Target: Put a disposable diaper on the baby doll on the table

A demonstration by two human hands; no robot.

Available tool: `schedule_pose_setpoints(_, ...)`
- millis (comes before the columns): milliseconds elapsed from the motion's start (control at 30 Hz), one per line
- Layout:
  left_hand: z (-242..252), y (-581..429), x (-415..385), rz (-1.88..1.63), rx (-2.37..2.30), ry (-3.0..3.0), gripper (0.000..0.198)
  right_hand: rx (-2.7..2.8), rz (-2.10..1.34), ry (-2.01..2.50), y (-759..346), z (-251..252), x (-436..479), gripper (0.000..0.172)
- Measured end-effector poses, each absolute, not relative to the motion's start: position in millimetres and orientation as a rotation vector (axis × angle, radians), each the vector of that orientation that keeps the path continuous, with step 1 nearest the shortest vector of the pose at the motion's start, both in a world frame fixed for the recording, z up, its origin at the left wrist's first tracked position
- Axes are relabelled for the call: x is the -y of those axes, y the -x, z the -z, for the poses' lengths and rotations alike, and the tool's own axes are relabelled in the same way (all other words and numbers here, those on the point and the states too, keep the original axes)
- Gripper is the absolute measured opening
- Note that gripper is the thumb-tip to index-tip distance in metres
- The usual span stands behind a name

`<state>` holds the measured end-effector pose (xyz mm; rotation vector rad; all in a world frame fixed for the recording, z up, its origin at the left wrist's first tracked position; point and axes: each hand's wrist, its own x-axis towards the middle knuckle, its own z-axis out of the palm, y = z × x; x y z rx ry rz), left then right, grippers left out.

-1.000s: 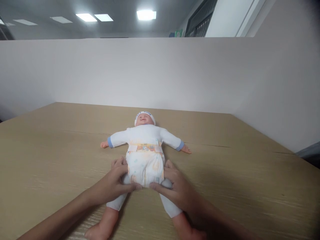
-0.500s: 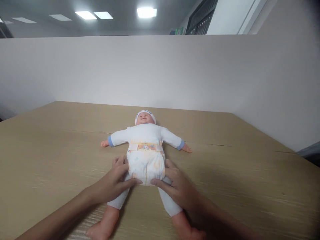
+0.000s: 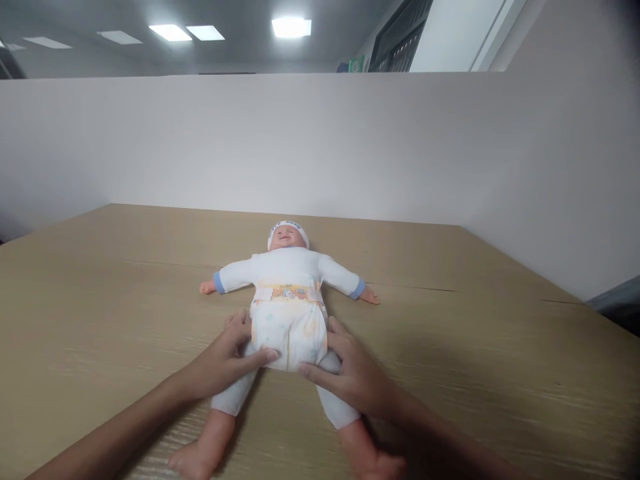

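A baby doll (image 3: 289, 269) in a white suit with blue cuffs and a white cap lies on its back on the wooden table (image 3: 100, 300), arms spread. It wears a white printed diaper (image 3: 287, 331). My left hand (image 3: 225, 360) grips the diaper's left leg edge, thumb across the front and fingers curled behind the hip. On the other side my right hand (image 3: 350, 373) holds the right leg edge the same way. Both bare feet point toward me at the bottom of the view.
A white partition wall (image 3: 320, 147) runs along the table's far edge and right side. Ceiling lights show above it. The table's right edge (image 3: 575, 300) drops off near a dark object.
Both hands and the doll stay nearly where they were; the thumbs have slid slightly along the diaper's lower edge. The view has shifted a little.
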<state>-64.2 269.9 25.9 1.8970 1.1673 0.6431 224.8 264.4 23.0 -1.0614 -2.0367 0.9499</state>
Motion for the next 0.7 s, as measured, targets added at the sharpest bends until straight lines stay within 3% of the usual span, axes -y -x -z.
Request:
schedule_pose_setpoints(500, -22.7, 63.7, -272.3, -0.728, -1.145, -1.877, 0.043, 1.936, -0.980, 1.084, -218.2, -26.6, -263.9, 0.027)
schedule_pose_setpoints(700, -27.6, 56.1, -269.7, -0.788, -1.235, -1.776, 0.059, 1.885, -0.970, 1.080, -215.5, -19.8, -265.7, 0.036)
